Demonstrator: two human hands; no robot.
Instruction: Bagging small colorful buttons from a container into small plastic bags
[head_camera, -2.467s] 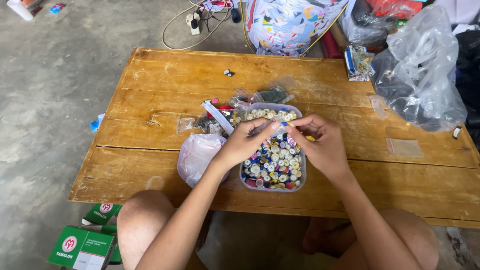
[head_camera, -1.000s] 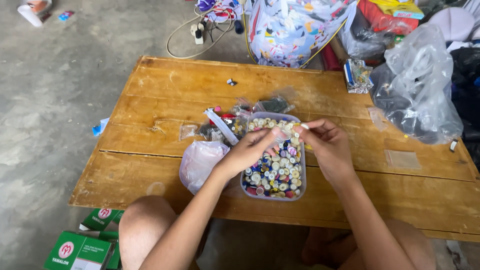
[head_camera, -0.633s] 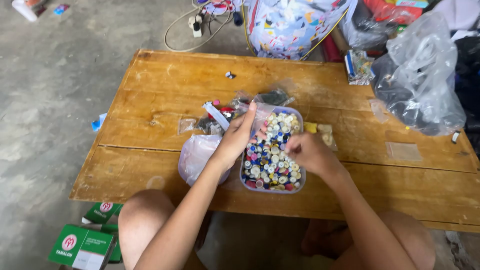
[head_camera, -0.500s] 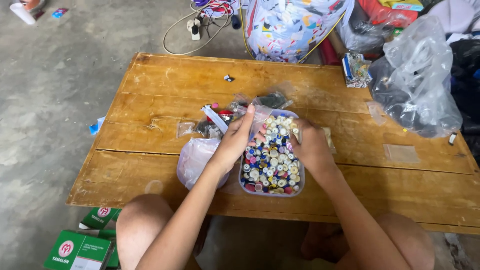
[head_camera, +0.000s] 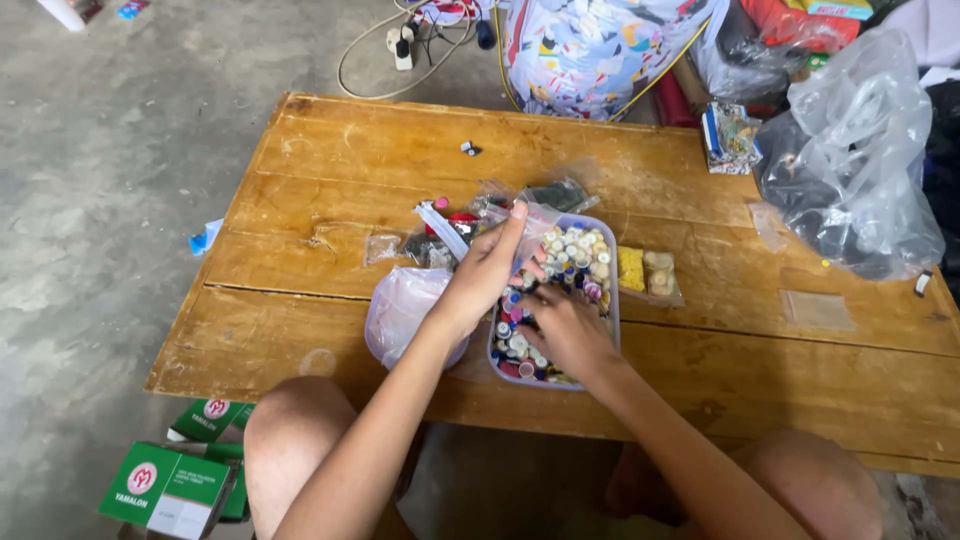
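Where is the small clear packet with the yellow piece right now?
In the head view, the small clear packet lies flat on the wooden table, just right of the clear tub of spools, beyond the right hand.

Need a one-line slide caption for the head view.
Both hands, left hand and right hand, dig into a tub of small buttons on a wooden table.
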